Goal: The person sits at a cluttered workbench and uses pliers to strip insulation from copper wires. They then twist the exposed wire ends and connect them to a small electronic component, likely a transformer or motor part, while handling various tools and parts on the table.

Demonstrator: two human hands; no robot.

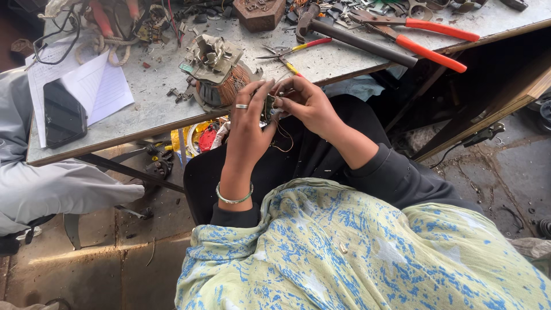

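Both my hands meet just below the workbench's front edge (115,133). My left hand (248,123), with a ring and a metal bangle on the wrist, pinches a small dark component (269,107). My right hand (307,102) grips the same component from the other side. Thin copper wire (282,140) loops down from it over my dark lap. A copper-wound motor coil with a metal bracket (221,74) sits on the bench, just beyond my left fingers.
A hammer (356,40), orange-handled pliers (425,34) and small snips (290,53) lie on the bench to the right. A black phone (62,113) rests on white paper (97,86) at left. Another person's grey-clothed leg (51,189) is at far left. Scrap parts lie under the bench.
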